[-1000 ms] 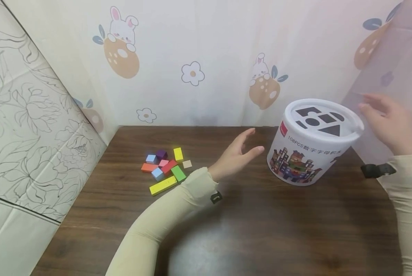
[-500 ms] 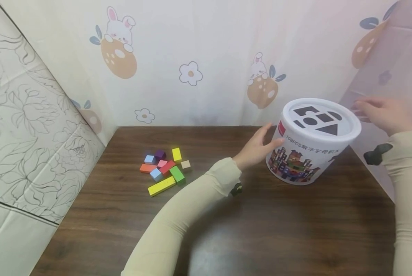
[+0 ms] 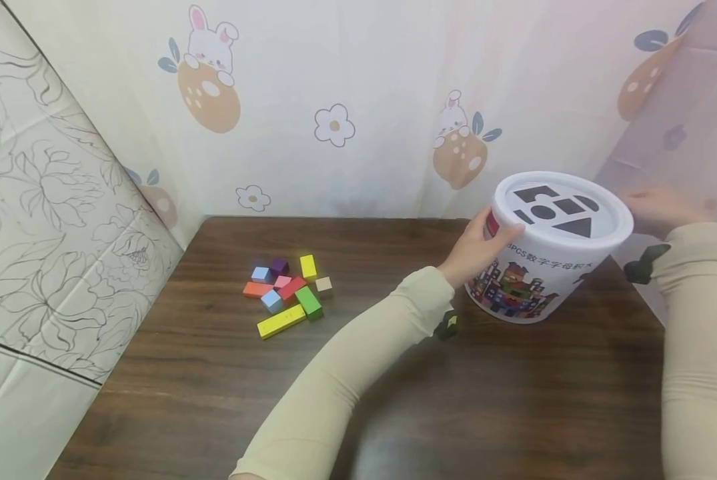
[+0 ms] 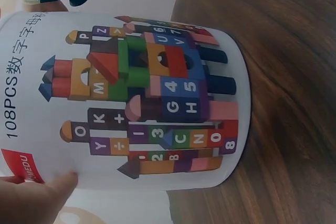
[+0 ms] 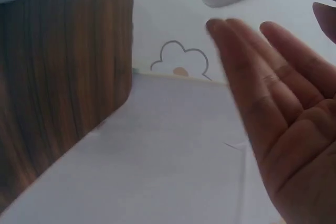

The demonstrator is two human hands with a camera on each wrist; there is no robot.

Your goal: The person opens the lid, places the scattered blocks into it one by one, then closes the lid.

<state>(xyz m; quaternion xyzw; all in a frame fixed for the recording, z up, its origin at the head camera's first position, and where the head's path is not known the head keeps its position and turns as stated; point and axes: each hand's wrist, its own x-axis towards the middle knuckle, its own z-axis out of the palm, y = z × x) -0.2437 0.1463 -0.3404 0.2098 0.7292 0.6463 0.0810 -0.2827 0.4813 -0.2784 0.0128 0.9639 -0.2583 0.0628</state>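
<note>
White bucket [image 3: 550,247] on a table [image 3: 514,400] — left hand [image 3: 477,252] spread wide against it, right hand [image 3: 664,210] near its rim — fingers extended, empty.

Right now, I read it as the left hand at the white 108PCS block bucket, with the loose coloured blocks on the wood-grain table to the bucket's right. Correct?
Not quite: the loose coloured blocks lie on the wood-grain table to the left of the white 108PCS block bucket, where the left hand is, as the head view shows.
</note>
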